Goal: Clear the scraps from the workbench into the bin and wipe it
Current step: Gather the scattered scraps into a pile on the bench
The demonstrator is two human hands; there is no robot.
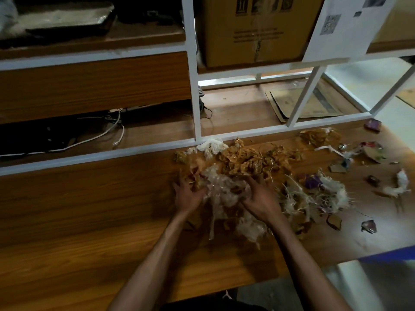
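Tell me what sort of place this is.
Probably a storeroom or packing workshop. A wooden workbench sits against white metal shelving holding a cardboard box and loose cables. Both hands gather a pile of tape and plastic scraps.

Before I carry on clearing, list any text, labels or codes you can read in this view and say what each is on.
No words are legible.
Cardboard box on the shelf: black handling symbols and printed lines, too blurred to read.
White paper sheet hanging at upper right: a QR code and small pictures, no readable text.
Flattened cardboard behind the bench: faint print, unreadable.
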